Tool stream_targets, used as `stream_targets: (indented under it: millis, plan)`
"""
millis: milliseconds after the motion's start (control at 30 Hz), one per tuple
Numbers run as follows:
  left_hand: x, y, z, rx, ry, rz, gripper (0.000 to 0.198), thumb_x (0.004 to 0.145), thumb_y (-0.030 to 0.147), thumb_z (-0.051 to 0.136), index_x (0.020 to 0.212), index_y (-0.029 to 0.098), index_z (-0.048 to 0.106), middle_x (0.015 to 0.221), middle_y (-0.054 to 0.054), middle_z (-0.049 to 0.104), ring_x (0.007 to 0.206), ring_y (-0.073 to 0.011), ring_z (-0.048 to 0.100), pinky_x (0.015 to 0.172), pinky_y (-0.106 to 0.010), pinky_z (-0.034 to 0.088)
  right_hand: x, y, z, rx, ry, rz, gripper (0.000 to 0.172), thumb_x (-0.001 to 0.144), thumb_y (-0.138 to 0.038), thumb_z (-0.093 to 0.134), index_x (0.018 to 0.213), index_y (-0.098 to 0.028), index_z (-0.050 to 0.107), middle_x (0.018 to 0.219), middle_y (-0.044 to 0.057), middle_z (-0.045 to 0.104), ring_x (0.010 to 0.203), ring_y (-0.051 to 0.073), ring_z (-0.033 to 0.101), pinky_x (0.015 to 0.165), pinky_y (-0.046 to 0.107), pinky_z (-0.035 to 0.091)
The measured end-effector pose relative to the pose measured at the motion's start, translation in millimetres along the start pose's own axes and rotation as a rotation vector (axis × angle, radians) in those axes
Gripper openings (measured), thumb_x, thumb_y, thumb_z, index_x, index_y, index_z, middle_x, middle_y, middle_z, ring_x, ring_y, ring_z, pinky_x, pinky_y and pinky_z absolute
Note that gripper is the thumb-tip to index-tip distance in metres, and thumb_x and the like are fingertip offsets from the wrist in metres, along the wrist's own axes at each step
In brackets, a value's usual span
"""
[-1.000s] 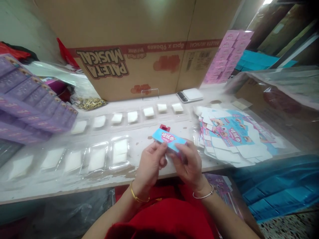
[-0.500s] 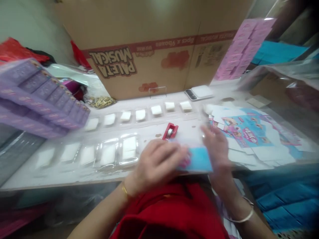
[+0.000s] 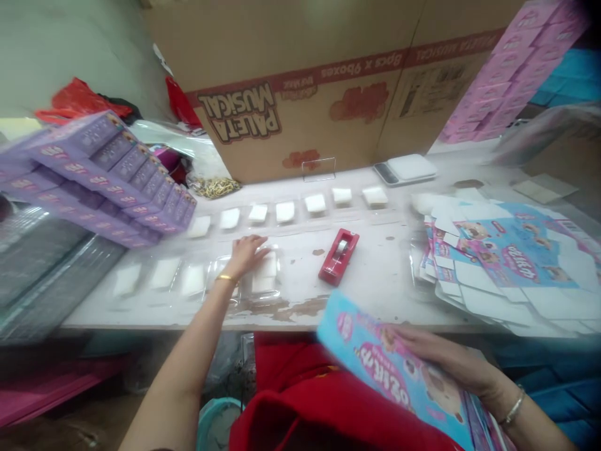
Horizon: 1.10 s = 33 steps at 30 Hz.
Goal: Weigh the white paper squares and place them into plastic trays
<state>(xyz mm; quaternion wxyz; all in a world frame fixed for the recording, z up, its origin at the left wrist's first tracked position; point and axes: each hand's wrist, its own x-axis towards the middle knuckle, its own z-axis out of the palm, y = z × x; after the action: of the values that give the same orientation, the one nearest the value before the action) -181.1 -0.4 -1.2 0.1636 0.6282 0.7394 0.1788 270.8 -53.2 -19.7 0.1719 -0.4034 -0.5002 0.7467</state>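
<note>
My left hand [image 3: 245, 255] reaches out over the front row of clear plastic trays, fingers stretched out and apart. It is at a clear plastic tray [image 3: 267, 275] with white pads in it; whether the fingertips touch it is hard to tell. My right hand [image 3: 444, 354] lies along the edge of a blue and pink printed box [image 3: 385, 363], gripping it tilted near my lap. More printed card edges show beneath that box. A red tape dispenser [image 3: 339, 257] lies on the white table [image 3: 300, 269] between my hands.
Purple boxes [image 3: 117, 181] are stacked at the left. Another row of trays holds white pads [image 3: 284, 212]. Behind stand a large carton [image 3: 328, 125] and a white scale [image 3: 408, 169]. Flat printed cartons [image 3: 511, 250] pile at right, with pink boxes [image 3: 511, 75] farther back.
My left hand has left the box and moved left to the trays. My right hand has brought the box down off the table edge toward my lap. The view has shifted left.
</note>
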Motion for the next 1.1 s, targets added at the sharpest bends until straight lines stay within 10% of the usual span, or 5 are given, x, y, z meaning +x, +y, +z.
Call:
stream_targets:
  millis: [100,267,567,900,1100]
  plan:
    - [12.6,-27.9,-1.7,-0.027,-0.07,-0.012,0.023,0.074,0.042,0.068,0.085,0.022,0.074,0.088,-0.01,0.073,0.095,-0.029,0.063,0.099,-0.042,0.033,5.9,-18.8,24.2,-0.385,-0.305,0.083,0.056,0.082,-0.042,0.07,0.135,-0.033,0.058,0.145,0.008,0.053,0.132,0.034,0.05,0.114,0.051,0.034]
    - [9.8,-33.0,-7.6,-0.15,-0.129,0.042,0.034,0.073,0.053,0.065,0.083,0.022,0.075,0.082,-0.006,0.074,0.074,-0.0221,0.063,0.076,-0.03,0.044,11.3,-37.3,50.3,-0.644,-0.443,-0.023,0.115,0.052,-0.039,0.09,0.151,-0.026,0.033,0.158,0.015,0.03,0.143,0.042,0.029,0.117,0.057,0.022]
    - [-23.0,16.2,-32.8,-0.346,0.069,-0.037,0.039,0.08,0.05,0.063,0.09,0.014,0.074,0.069,-0.002,0.065,0.063,-0.015,0.054,0.058,-0.024,0.038,21.1,-34.4,50.7,-0.921,0.329,-0.493,0.095,0.069,-0.038,0.076,0.15,-0.02,0.03,0.144,0.017,0.045,0.131,0.037,0.046,0.109,0.054,0.04]
    - [-40.4,81.7,-12.6,-0.346,0.088,0.12,0.038,0.088,0.049,0.058,0.087,0.015,0.074,0.065,-0.001,0.06,0.061,-0.0148,0.053,0.058,-0.026,0.04,40.1,-22.7,49.5,-1.074,0.46,-0.643,0.103,0.069,-0.049,0.077,0.153,-0.021,0.026,0.142,0.019,0.043,0.128,0.041,0.046,0.104,0.057,0.043]
    - [-57.7,117.3,-6.1,-0.356,-0.164,0.616,0.056,0.096,0.062,0.032,0.13,0.028,0.061,0.141,-0.009,0.054,0.127,-0.0282,0.049,0.108,-0.047,0.032,42.4,-27.8,52.8,-0.775,0.34,-0.602,0.096,0.07,-0.043,0.078,0.151,-0.023,0.031,0.145,0.016,0.041,0.133,0.037,0.042,0.11,0.052,0.038]
